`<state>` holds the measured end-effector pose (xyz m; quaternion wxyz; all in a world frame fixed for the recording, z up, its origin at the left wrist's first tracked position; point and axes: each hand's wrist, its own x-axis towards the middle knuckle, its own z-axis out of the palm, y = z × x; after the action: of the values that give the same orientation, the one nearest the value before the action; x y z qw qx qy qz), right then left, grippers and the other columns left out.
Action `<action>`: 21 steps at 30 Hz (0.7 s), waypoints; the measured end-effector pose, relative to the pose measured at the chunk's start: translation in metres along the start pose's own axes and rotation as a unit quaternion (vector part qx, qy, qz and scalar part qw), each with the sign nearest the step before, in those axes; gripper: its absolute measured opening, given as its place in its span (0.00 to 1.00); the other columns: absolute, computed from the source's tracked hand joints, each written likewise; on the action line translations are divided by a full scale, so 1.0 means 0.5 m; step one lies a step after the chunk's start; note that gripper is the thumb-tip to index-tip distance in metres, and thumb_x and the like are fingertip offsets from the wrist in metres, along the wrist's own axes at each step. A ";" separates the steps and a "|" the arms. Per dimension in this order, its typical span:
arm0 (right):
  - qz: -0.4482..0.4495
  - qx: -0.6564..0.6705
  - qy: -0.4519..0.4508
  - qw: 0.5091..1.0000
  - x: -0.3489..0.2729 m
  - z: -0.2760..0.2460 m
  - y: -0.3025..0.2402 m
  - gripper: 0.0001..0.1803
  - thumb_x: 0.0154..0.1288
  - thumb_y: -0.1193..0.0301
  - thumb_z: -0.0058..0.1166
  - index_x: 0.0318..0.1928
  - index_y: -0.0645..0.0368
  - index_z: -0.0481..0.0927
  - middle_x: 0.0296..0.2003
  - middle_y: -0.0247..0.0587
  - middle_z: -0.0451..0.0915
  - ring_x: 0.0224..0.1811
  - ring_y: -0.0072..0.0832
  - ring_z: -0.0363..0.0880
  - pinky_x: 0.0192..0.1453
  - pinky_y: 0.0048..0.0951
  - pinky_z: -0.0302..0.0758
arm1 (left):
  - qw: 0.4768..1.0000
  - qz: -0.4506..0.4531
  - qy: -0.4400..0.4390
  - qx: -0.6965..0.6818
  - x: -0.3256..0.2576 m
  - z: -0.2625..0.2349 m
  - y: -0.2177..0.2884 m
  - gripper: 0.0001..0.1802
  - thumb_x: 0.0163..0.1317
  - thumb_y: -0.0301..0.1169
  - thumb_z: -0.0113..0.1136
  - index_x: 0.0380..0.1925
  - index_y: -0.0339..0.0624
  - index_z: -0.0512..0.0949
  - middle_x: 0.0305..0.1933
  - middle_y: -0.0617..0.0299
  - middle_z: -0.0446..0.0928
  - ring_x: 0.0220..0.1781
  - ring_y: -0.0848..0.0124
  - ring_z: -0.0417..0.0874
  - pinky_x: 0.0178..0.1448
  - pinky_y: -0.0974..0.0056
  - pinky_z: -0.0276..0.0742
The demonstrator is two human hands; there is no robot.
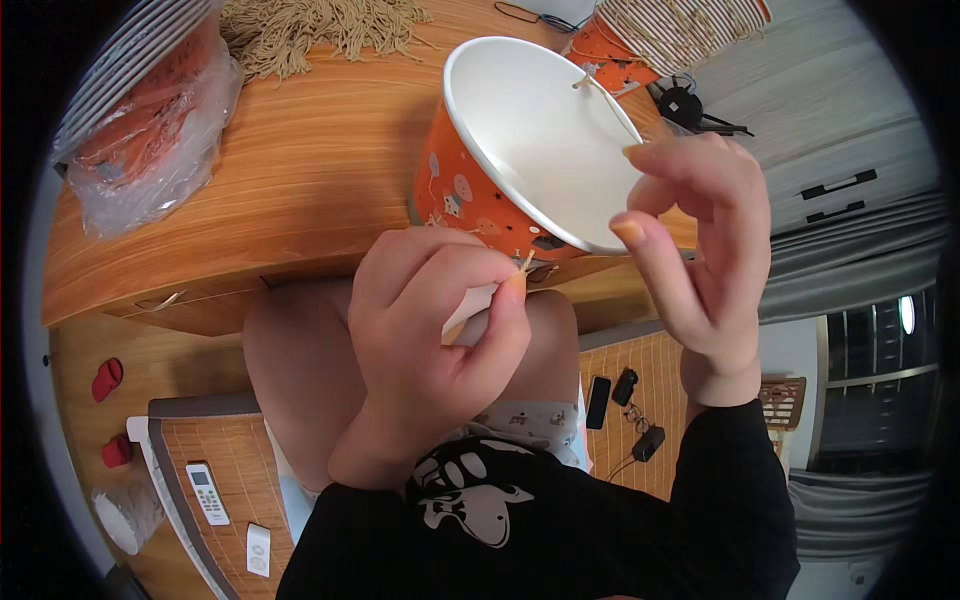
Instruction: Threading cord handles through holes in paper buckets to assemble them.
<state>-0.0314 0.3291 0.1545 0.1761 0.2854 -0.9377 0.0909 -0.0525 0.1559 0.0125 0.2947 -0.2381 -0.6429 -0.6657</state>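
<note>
Left hand (pixel 430 350) at centre, fingers curled tight, thumb and forefinger pinching the end of a thin beige string (pixel 526 262) right at the lower rim of the cup (pixel 520 140); the string tip is tiny, hard to make out, most of it is hidden in the fingers. Cup is an orange paper bucket with white inside, tilted, mouth toward the camera, sitting at 12 o'clock from the left hand at the desk (pixel 300 170) edge; its base is hidden behind its own wall. A second bit of string shows at the far rim, 1 o'clock, running inside the cup. Right hand (pixel 700 250) at 3 o'clock of the cup, fingers loosely bent, fingertips touching or just beside the rim; can't tell if it grips anything, nothing clearly held. Pile of beige strings (pixel 320 30) at 11 o'clock on desk, cut off by the top edge. Plastic bag (pixel 150 140) with orange cups inside at 10 o'clock, contents blurred by the film. More cups (pixel 660 40) at 1 o'clock, partly cropped. Remote (pixel 208 492) on mat at 7 o'clock; phone (pixel 597 402) at 4 o'clock, small and dark.
</note>
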 end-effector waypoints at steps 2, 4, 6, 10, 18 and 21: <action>0.005 -0.002 0.006 1.000 0.003 0.009 0.007 0.20 0.62 0.82 0.61 0.55 0.66 0.73 0.44 0.42 0.76 0.36 0.23 0.76 0.49 0.24 0.70 | 1.000 0.004 -0.008 -0.001 0.003 0.005 -0.001 0.13 0.45 0.19 0.67 0.33 0.45 0.80 0.33 0.61 0.79 0.36 0.62 0.80 0.38 0.61 0.75; 0.008 -0.004 0.012 1.000 0.010 0.011 0.016 0.20 0.63 0.83 0.60 0.55 0.66 0.73 0.44 0.42 0.76 0.37 0.22 0.76 0.48 0.24 0.71 | 1.000 -0.002 0.011 0.008 0.004 0.009 -0.001 0.12 0.45 0.20 0.67 0.32 0.46 0.80 0.33 0.61 0.79 0.36 0.61 0.79 0.38 0.61 0.75; -0.025 -0.029 -0.015 0.999 0.019 0.011 0.024 0.20 0.63 0.83 0.61 0.56 0.67 0.74 0.47 0.43 0.77 0.37 0.22 0.77 0.50 0.25 0.73 | 1.000 -0.009 0.010 0.018 0.006 0.010 -0.003 0.12 0.46 0.20 0.67 0.31 0.46 0.81 0.33 0.61 0.79 0.35 0.61 0.79 0.38 0.61 0.75; 0.002 0.055 -0.035 0.998 0.031 0.017 0.036 0.21 0.62 0.82 0.62 0.56 0.67 0.75 0.49 0.43 0.79 0.40 0.25 0.81 0.56 0.28 0.75 | 0.999 -0.003 0.015 0.037 0.005 0.019 -0.011 0.10 0.47 0.22 0.67 0.30 0.46 0.80 0.33 0.61 0.79 0.34 0.61 0.78 0.38 0.61 0.74; -0.008 0.267 -0.143 0.953 0.064 0.023 0.066 0.17 0.62 0.80 0.63 0.52 0.67 0.78 0.48 0.44 0.85 0.49 0.27 0.85 0.59 0.28 0.75 | 0.998 -0.037 0.005 0.048 0.015 0.020 -0.002 0.09 0.47 0.23 0.68 0.29 0.46 0.80 0.31 0.62 0.78 0.33 0.62 0.77 0.36 0.61 0.73; -0.049 0.220 -0.193 0.955 0.082 0.011 0.075 0.17 0.62 0.81 0.63 0.51 0.66 0.79 0.47 0.42 0.85 0.49 0.25 0.85 0.58 0.27 0.75 | 0.998 -0.043 -0.004 0.048 0.024 0.020 0.006 0.10 0.46 0.23 0.68 0.29 0.46 0.80 0.30 0.62 0.78 0.32 0.62 0.77 0.36 0.61 0.73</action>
<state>-0.0861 0.3379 0.1625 -0.0710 0.3743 -0.8957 0.2291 -0.0594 0.1650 0.0238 0.2742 -0.1983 -0.6848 -0.6454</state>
